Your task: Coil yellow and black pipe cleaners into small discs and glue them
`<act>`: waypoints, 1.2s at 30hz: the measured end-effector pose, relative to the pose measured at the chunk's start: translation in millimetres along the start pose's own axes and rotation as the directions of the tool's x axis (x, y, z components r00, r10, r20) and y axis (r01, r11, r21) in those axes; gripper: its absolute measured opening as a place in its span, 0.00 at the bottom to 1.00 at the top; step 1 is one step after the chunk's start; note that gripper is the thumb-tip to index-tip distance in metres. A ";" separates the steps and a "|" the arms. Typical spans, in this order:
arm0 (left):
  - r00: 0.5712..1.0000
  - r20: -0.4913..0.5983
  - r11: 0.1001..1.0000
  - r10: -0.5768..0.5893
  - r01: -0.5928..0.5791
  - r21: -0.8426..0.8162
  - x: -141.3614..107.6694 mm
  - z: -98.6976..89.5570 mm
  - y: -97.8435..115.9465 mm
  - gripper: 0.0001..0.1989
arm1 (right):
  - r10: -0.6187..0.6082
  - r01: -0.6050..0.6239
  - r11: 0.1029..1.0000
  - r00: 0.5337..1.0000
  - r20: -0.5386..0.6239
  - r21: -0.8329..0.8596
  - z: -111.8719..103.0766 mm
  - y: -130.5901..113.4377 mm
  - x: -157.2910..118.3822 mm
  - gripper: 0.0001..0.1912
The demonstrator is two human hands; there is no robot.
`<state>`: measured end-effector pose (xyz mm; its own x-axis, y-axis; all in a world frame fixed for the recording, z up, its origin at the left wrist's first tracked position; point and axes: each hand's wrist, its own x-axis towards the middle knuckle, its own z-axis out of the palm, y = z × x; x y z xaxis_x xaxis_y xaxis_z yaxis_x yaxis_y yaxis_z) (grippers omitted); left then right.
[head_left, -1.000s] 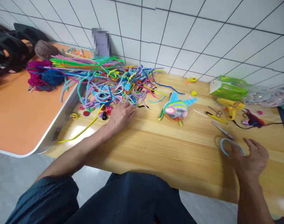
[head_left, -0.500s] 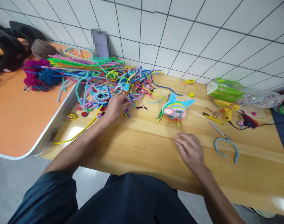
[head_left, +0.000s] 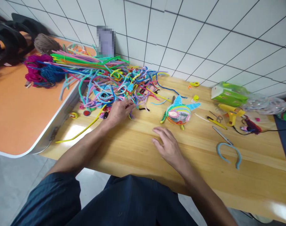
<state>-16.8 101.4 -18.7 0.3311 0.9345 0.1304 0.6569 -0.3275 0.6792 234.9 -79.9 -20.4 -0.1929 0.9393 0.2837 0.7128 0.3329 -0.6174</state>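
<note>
Wood-grain tabletop: pipe-cleaner heap, eleven o'clock of right hand, long axis roughly nine-to-three. Left hand: at heap's near edge, grip not discernible. Right hand: fingers loosely spread.

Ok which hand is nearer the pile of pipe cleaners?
Left. The left hand is at the near edge of the pile; the right hand is apart, farther right over the table.
</note>
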 end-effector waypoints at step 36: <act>0.986 0.165 0.998 -0.027 0.016 0.063 -12.3 9.4 10.4 0.24 | 0.051 -0.057 0.997 0.992 -0.115 -0.046 87.3 30.1 121.2 0.14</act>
<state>-7.7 85.2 -20.0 0.4205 0.9073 -0.0084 0.7039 -0.3204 0.6340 174.1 51.2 -68.7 -0.0775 0.9394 0.3341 0.7529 0.2748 -0.5980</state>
